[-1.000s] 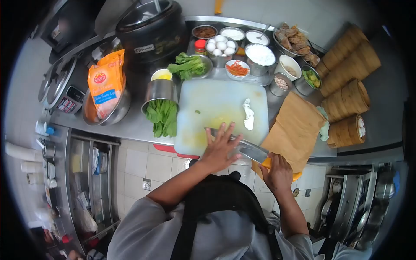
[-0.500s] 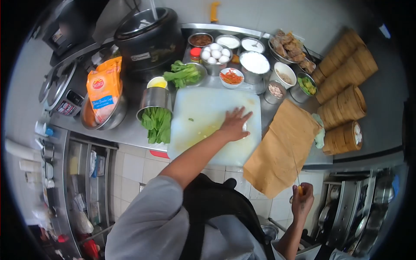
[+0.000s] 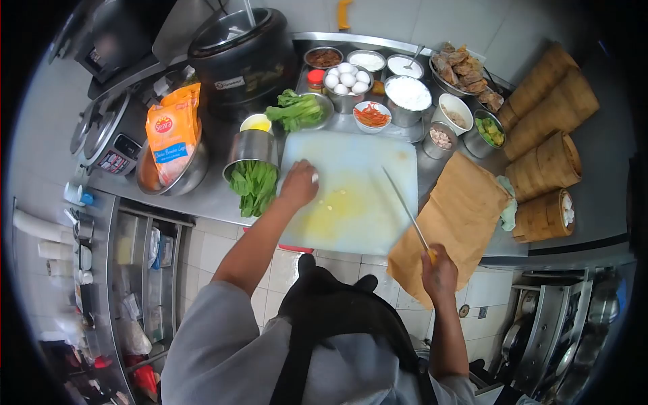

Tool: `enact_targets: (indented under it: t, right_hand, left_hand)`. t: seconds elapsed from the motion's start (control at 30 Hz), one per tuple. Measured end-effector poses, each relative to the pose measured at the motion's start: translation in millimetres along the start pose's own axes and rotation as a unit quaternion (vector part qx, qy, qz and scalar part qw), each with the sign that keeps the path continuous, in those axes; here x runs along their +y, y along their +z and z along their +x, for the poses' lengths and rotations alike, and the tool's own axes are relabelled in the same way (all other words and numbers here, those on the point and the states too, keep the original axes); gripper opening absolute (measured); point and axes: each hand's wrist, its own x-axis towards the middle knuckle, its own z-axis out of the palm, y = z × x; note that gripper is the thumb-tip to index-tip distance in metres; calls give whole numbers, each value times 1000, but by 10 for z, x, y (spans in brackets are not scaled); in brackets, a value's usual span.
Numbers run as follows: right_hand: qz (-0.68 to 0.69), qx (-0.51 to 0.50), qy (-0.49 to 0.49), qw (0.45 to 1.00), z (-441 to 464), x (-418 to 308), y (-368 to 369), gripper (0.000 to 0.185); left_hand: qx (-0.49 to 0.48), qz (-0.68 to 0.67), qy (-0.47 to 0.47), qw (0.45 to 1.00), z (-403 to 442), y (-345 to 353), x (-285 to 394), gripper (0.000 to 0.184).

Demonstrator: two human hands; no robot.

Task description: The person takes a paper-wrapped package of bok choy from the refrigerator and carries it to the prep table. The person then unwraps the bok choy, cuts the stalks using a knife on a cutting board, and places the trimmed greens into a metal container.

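Note:
My left hand (image 3: 300, 184) rests on the left part of the white cutting board (image 3: 364, 233), its fingers curled downward. A small white spot shows beside the thumb; whether it is held or on the thumb, I cannot tell. My right hand (image 3: 439, 270) grips a long thin knife (image 3: 407, 210) by its yellow handle. The blade points up and away over the board's right side. Below it lies a sheet of brown paper (image 3: 459, 216) that overhangs the counter's front edge. Yellowish wet stains and tiny pale bits mark the board's middle.
Leafy greens (image 3: 253, 185) spill from a tipped steel pot left of the board. Behind stand a bowl of eggs (image 3: 347, 79), sliced red peppers (image 3: 371, 116) and white powder (image 3: 408, 92). Bamboo steamers (image 3: 543, 165) line the right; an orange bag (image 3: 170, 131) sits left.
My left hand has slid from the board's right side to its left, and its spread fingers have curled. My right hand has brought the knife up and left, over the board.

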Motion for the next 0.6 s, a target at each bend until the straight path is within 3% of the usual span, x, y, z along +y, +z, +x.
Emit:
enact_targets:
  t: [0.03,0.07,0.2,0.27,0.37,0.43,0.47,0.5,0.53,0.57,0.6]
  right_hand:
    - [-22,23,-49,998,134,-4,183,27]
    - [-66,-19,-50,996,282,-111,280,28]
    - [-160,-76,-114,978,417,-439,656,26]
    - [-159,-112,-141,971,249,-605,640,25]
    - [-148,-153,-199,957,0,-652,550,22]
    - [-45,-199,-192,960,-52,-590,519,21]
    - [76,-122,-232,962,-66,-485,608,25]
    - [80,-132,-235,960,-98,-423,641,25]
    - [219,-250,-4,943,-133,-444,606,25]
    - [336,-344,229,846,-160,-460,605,27]
    - [361,-332,247,836,-249,-437,641,30]
  left_hand:
    - [-28,-8,13,999,-137,8,60,23]
    - [-56,-17,26,998,-280,17,125,23]
    - [-3,-131,79,988,-861,-48,317,27]
    - [102,-254,27,961,-1096,-82,318,27]
    - [180,-375,-139,899,-1415,-64,200,24]
    - [209,-362,-175,892,-1582,-100,92,21]
    - [230,-333,-169,899,-1641,-109,43,19]
    - [232,-328,-179,898,-1733,-102,20,19]
    - [215,-366,-227,877,-1795,-184,57,20]
    - [198,-403,-270,852,-1832,-238,59,22]
    - [203,-352,-256,877,-1900,-228,-6,21]
